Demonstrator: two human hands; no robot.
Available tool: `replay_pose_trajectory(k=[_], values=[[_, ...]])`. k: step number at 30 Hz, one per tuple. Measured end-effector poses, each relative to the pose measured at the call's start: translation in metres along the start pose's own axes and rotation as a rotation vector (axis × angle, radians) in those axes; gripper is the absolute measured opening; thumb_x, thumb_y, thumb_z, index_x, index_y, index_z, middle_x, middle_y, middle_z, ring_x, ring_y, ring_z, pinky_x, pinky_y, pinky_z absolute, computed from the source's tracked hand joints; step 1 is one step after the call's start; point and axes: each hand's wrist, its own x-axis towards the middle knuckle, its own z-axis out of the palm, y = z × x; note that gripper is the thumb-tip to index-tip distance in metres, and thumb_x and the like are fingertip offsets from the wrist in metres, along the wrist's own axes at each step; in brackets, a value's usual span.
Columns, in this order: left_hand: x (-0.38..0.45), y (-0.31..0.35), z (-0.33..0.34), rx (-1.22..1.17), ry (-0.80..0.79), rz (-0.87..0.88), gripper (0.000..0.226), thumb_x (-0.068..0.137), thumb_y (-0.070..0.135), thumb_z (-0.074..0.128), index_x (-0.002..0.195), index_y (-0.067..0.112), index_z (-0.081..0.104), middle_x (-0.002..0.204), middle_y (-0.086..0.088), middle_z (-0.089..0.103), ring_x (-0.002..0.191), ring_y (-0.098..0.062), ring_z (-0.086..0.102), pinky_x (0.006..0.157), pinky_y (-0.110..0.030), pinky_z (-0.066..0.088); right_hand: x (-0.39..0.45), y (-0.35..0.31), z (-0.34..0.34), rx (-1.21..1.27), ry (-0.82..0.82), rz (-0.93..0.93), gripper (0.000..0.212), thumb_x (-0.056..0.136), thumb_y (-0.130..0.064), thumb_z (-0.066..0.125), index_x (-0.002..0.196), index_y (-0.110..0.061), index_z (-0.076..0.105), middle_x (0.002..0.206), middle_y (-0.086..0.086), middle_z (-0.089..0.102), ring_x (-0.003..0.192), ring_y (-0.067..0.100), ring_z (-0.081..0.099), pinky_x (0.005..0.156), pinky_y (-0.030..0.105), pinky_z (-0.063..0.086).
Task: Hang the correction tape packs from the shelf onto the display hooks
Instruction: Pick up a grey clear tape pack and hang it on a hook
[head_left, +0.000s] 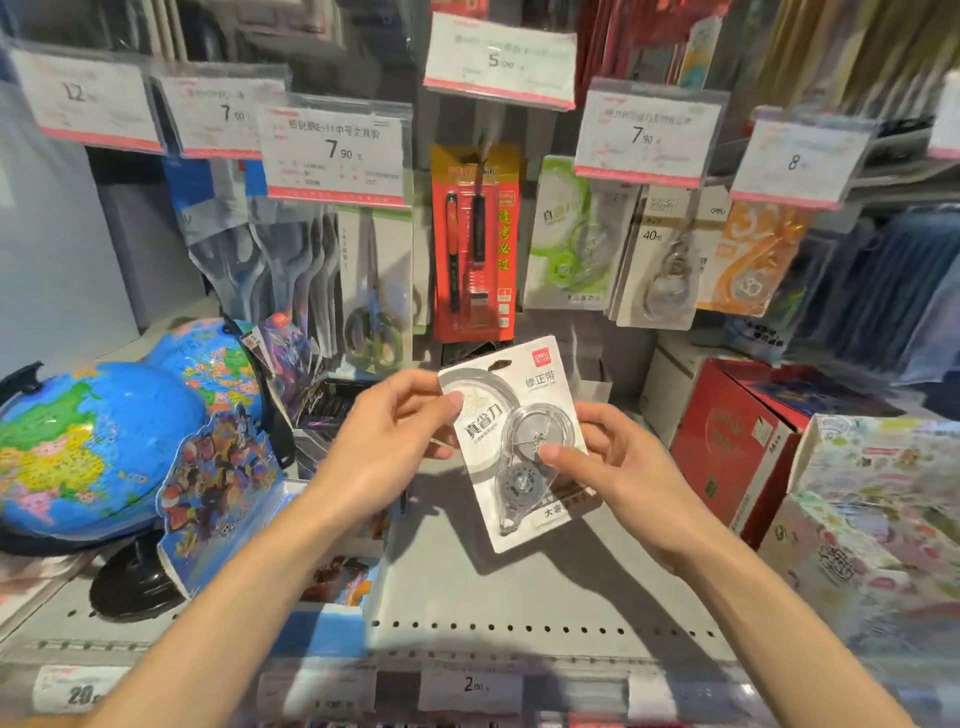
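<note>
**One grey correction tape pack held in both hands above the shelf, not yet on a hook**

The person holds a correction tape pack (511, 441) in front of the display, over the middle of the grey shelf (519, 597) and clear of its surface. The left hand (384, 441) pinches the card's upper left edge, thumb on the printed face and fingers curled behind. The right hand (618, 467) grips the lower right side, its thumb pressed on the clear blister over the dispenser. The pack is tilted, its top edge leaning toward the back of the shelf.

Judging by its look, the pack is light: a thin, flat backing card with a rigid plastic bubble on the front. The card should flex if squeezed at mid-span, and the glossy blister offers a slippery purchase, so the edges of the card seem the better place to hold. The hanging hole at the top is not clearly visible here; keeping fingers off that top strip would leave it free for a hook.

Similar packs hang above the back right of the shelf: a green correction tape pack (569, 234) and, beside it, grey 40m packs (660, 260) under a 7.90 price tag (647, 135). A red pen pack (475, 244) hangs centrally. Two globes (98, 447) stand at the shelf's left edge, a red box (737, 441) at its right.
</note>
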Motion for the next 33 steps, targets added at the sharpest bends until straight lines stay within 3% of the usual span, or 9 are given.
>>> replay_pose_trajectory(k=[3,11,14,18,23,28,33], values=[[0.008,0.021,0.019,0.027,0.065,0.064,0.006,0.099,0.010,0.063,0.101,0.009,0.068,0.083,-0.009,0.078,0.066,-0.011,0.071,0.061,-0.023,0.058,0.002,-0.013,-0.029,-0.012,0.046,-0.076,0.039,0.090,-0.011,0.076,0.125,-0.013,0.060,0.111,0.002,0.080,0.099,0.021,0.077,0.085,0.031,0.060],[0.027,0.065,0.088,0.165,0.197,0.215,0.004,0.098,0.018,0.067,0.097,0.019,0.070,0.087,0.000,0.080,0.067,-0.010,0.074,0.058,-0.019,0.054,0.011,-0.034,-0.114,-0.006,0.119,-0.242,0.039,0.085,-0.021,0.081,0.118,-0.023,0.061,0.106,-0.007,0.080,0.095,0.008,0.077,0.072,0.014,0.056],[0.033,0.075,0.101,0.179,0.225,0.235,0.004,0.099,0.023,0.066,0.099,0.022,0.070,0.087,0.000,0.080,0.070,-0.011,0.074,0.058,-0.017,0.052,0.014,-0.036,-0.133,-0.020,0.120,-0.265,0.048,0.078,-0.038,0.084,0.118,-0.029,0.059,0.107,-0.013,0.079,0.096,0.005,0.076,0.071,0.016,0.057],[0.043,0.086,0.111,0.157,0.280,0.230,0.005,0.099,0.030,0.065,0.100,0.027,0.068,0.084,0.001,0.079,0.065,-0.012,0.072,0.053,-0.017,0.051,0.022,-0.034,-0.144,-0.014,0.108,-0.261,0.043,0.082,-0.038,0.084,0.116,-0.035,0.058,0.107,-0.018,0.078,0.098,0.003,0.075,0.073,0.016,0.057],[0.060,0.103,0.114,0.053,0.316,0.229,0.007,0.104,0.029,0.058,0.109,0.025,0.060,0.075,0.005,0.078,0.059,-0.013,0.069,0.053,-0.024,0.057,0.029,-0.034,-0.143,-0.010,0.105,-0.257,0.062,0.066,-0.059,0.082,0.118,-0.037,0.058,0.112,-0.016,0.078,0.102,0.006,0.075,0.086,0.034,0.057],[0.069,0.116,0.112,0.029,0.298,0.300,0.012,0.106,0.029,0.054,0.111,0.019,0.058,0.075,0.003,0.077,0.059,-0.011,0.069,0.055,-0.023,0.057,0.034,-0.036,-0.135,-0.010,0.117,-0.285,0.057,0.071,-0.054,0.084,0.118,-0.034,0.058,0.112,-0.016,0.078,0.103,0.006,0.075,0.089,0.035,0.057],[0.065,0.124,0.107,-0.010,0.297,0.356,0.014,0.105,0.025,0.055,0.106,0.013,0.063,0.074,0.003,0.077,0.058,-0.009,0.068,0.053,-0.021,0.055,0.035,-0.041,-0.124,-0.013,0.135,-0.325,0.067,0.065,-0.058,0.081,0.122,-0.031,0.058,0.115,-0.013,0.077,0.105,0.007,0.075,0.088,0.034,0.058]])
